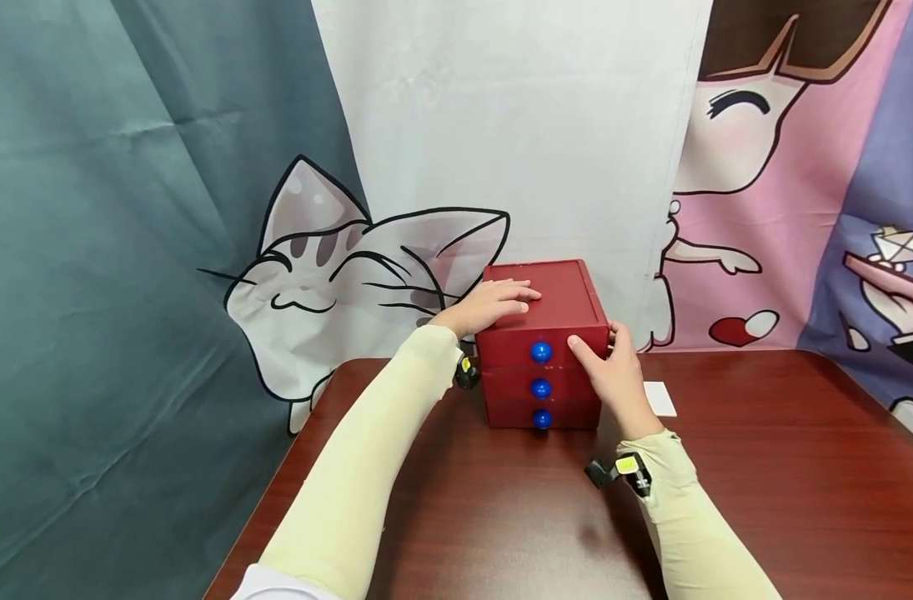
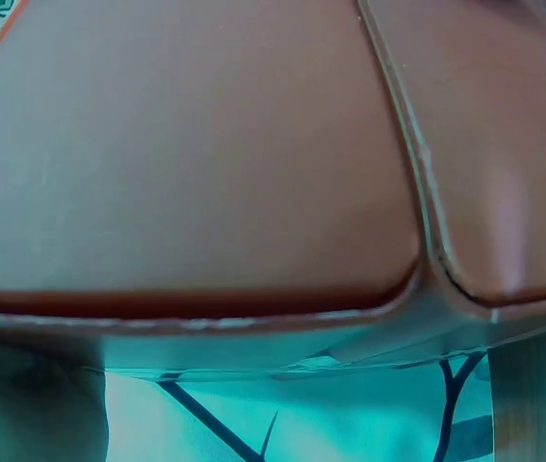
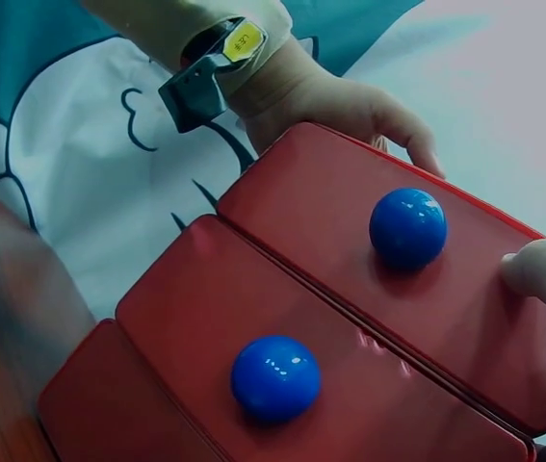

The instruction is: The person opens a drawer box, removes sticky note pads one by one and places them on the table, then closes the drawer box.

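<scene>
Head view, main item: one red chest (image 1: 509, 379), boxy, smooth and softly glossy, standing on the wooden tabletop (image 1: 494, 517), which is reddish brown, grained and polished. I count three drawer fronts (image 3: 205, 318), stacked, with rounded corners and narrow seams. Blue knobs (image 1: 541, 388), three, ball-shaped and shiny, in a column down the middle of the chest's front. Top panel (image 1: 561, 292): flat, framed by a raised rim; paler, scuffed-looking edging shows in the left wrist view.

Hands, two. Left hand (image 1: 489, 304): laid over the chest's top from its left side, fingers extended, resting on the surface, grasping nothing. Right hand (image 1: 617, 375): at the chest's front right edge, thumb pressed on the top drawer front, fingers bent round the side; it grips that corner.

Sleeves (image 1: 351, 500): pale yellow, thin cloth, wrinkled near the wrists.

White card (image 1: 659, 399): flat, straight-edged, on the tabletop just right of the chest. Cloth backdrop (image 1: 516, 125): creased, behind the chest, printed with a cartoon cat (image 1: 313, 333) to the chest's left.
</scene>
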A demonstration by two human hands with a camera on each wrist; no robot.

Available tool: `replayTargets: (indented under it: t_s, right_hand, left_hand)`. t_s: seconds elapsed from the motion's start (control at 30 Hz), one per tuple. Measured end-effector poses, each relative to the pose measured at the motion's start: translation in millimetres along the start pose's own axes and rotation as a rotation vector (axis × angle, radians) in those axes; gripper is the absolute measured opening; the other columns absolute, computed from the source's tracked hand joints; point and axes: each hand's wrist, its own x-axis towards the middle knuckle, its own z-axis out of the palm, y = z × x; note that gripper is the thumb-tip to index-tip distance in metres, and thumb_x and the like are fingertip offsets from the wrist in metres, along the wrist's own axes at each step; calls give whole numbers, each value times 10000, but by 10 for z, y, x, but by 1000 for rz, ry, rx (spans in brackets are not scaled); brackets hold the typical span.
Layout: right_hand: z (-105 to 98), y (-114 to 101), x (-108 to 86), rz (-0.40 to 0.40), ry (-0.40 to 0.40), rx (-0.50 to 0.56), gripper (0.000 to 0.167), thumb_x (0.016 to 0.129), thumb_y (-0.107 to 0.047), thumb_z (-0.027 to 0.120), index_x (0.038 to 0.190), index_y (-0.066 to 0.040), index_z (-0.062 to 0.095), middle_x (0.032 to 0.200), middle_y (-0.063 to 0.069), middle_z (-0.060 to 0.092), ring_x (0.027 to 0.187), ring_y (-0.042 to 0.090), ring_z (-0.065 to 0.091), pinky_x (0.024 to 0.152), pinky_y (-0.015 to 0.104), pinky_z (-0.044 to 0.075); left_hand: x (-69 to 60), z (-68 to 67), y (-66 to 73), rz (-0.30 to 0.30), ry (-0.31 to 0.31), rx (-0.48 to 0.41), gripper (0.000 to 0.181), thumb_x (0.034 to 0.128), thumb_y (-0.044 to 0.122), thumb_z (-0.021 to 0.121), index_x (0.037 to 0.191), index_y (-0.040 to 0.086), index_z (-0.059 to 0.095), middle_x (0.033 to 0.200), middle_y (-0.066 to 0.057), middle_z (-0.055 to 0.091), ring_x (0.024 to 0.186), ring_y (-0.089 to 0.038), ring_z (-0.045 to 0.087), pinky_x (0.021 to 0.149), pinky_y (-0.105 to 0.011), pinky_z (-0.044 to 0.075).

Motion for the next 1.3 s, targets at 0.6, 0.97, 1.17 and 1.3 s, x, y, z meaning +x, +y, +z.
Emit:
replayTargets:
  t_s: [0.6, 0.97, 1.17, 1.3]
  right_hand:
    - [70, -14, -40, -15, 83, -66, 884, 882, -598, 684, 1491, -78, 309, 1382, 218, 490, 1215, 390, 521, 1014, 579, 451]
    - [65, 1, -74, -209, 273, -64, 849, 827, -380, 825, 1431, -88, 305, 1234, 214, 487, 1085, 342, 520, 901, 496, 483]
    - [217, 115, -143, -501, 474, -304, 477, 854, -289, 800, 1133, -58, 489, 772, 107, 574, 621, 295, 552, 522, 435, 422]
    - [351, 256, -184, -685, 410, -438, 253, 910, -237, 708, 1049, -77, 571, 631, 51, 642, 430, 270, 551, 382, 439, 402]
  left_hand:
    - [25, 23, 334, -51, -34, 302, 511, 1024, 495, 499, 1449, 211, 487, 1494, -1, 477, 1392, -179, 408, 1179, -442, 276]
    - [141, 85, 380, -80, -5, 356, 538, 1022, 556, 457, 1463, 248, 455, 1528, 13, 429, 1445, -195, 336, 1197, -467, 216]
    - [132, 78, 342, -81, 2, 343, 531, 1021, 549, 469, 1456, 245, 464, 1528, 10, 432, 1446, -200, 336, 1191, -465, 222]
    - [118, 99, 323, -84, -3, 329, 525, 1024, 541, 473, 1454, 240, 468, 1527, 3, 434, 1444, -205, 337, 1190, -476, 218]
